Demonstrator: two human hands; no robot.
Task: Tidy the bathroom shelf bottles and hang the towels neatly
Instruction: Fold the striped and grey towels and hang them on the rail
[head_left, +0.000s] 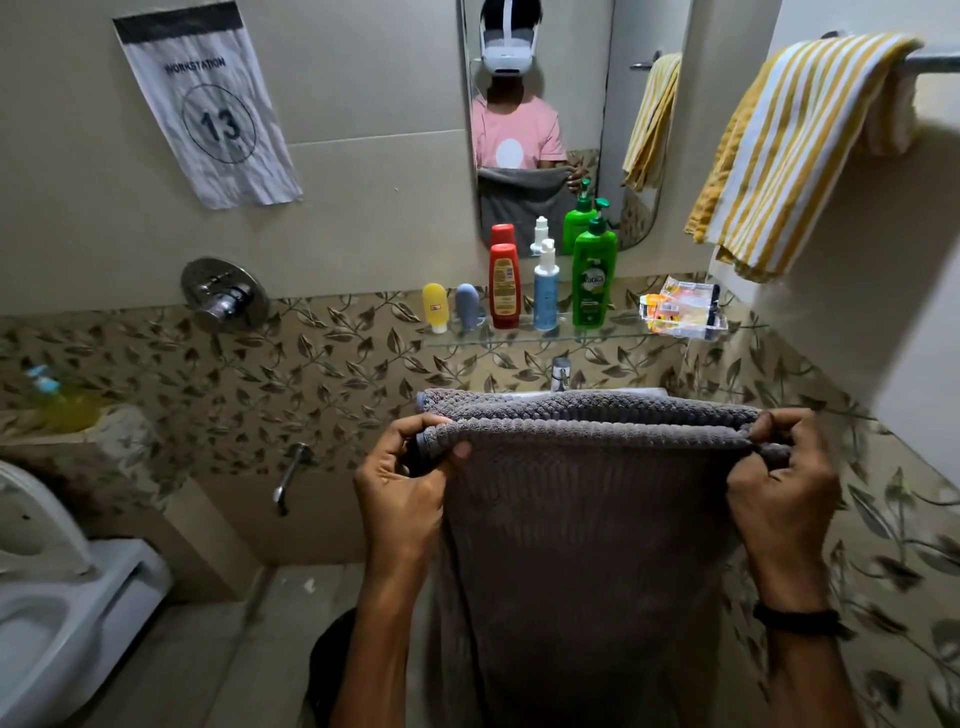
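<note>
Both hands are holding a grey towel (587, 519) stretched out in front of the person, above the basin tap (560, 375). The left hand (410, 493) is pinching the towel's upper left corner, grip pressed together on the folded edge. The right hand (784, 483) is pinching the upper right corner in the same way. The towel is doubled over along its top edge and is hanging down between the forearms; its lower end is running out of view.

A yellow striped towel (795, 150) is already draped over the towel bar (935, 62) on the right wall, somewhat bunched toward the wall end. The glass shelf (519, 340) is carrying five bottles standing upright in a row by rising height: a yellow tube (434, 306), a grey tube (467, 306), a red bottle (504, 286), a white and blue pump bottle (546, 291) and a green pump bottle (593, 280). A clear packet (680, 306) is lying at the shelf's right end.

Judged risks: the bottles are standing close together near the shelf's front edge, so swinging the grey towel up toward the bar could be brushing the green pump bottle and toppling the row. The bar is largely taken by the striped towel, so the grey one may be ending up crowded or overlapping. A pinch only at the corners could be letting the fold slip open.
</note>
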